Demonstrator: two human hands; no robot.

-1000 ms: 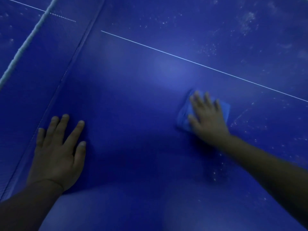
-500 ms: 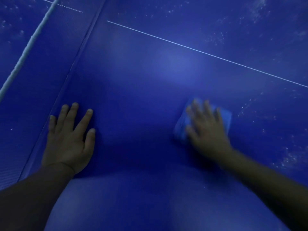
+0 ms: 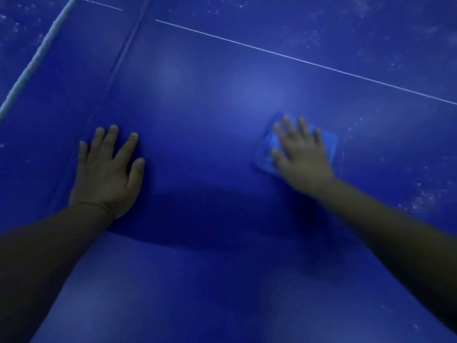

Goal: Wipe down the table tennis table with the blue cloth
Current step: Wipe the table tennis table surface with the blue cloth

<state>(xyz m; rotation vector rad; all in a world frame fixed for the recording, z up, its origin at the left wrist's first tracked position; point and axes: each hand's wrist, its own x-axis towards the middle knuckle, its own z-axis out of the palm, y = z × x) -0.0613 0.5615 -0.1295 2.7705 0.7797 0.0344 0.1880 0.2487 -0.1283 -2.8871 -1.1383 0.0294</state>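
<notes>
White net cord [image 3: 37, 56] (far left) — dust specks [image 3: 425, 199] right of cloth [image 3: 268, 149].

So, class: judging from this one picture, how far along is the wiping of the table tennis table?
Done: the middle of the table looks smooth and free of specks. In hand: the right hand presses the blue cloth flat, while the left hand rests on the surface. Left: white dust specks on the right and beyond the white line.
</notes>
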